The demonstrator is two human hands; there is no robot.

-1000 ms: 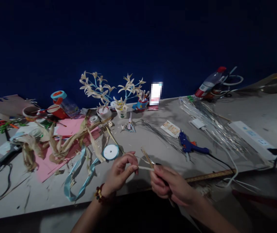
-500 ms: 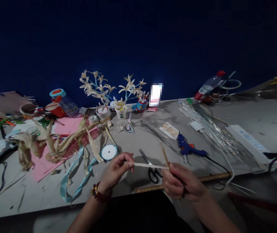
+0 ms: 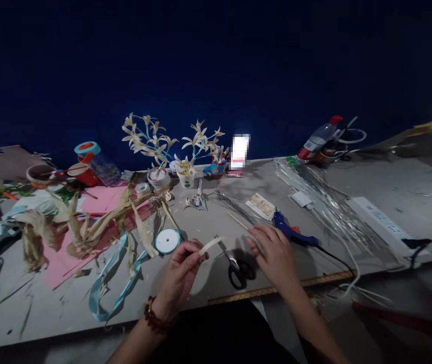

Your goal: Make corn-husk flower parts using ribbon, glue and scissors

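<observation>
My left hand (image 3: 183, 268) pinches one end of a narrow cream strip (image 3: 211, 244), which curves out to the right above the scissors. At the right, my right hand (image 3: 274, 253) hovers low over the table, its fingers loosely spread. Its fingertips are at the near end of a thin wooden stick (image 3: 237, 220); the rest of that end is hidden behind the fingers. Between the hands lie black-handled scissors (image 3: 238, 270), blades pointing away. A spool of light-blue ribbon (image 3: 168, 240) rests beside my left hand, ribbon trailing toward the front.
Dried husks (image 3: 83, 235) lie over pink paper (image 3: 60, 263) at left. Pale husk flowers (image 3: 147, 134) stand in pots at the back. A blue glue gun (image 3: 295, 232), wires (image 3: 225, 202), a power strip (image 3: 380, 225) and a bottle (image 3: 318, 136) are rightward. A patterned strip (image 3: 276, 289) runs along the front edge.
The strip's right end has come free of my right hand and now curls upward. My right hand has moved forward with the stick, lowering it toward the table, and its fingers have loosened.
</observation>
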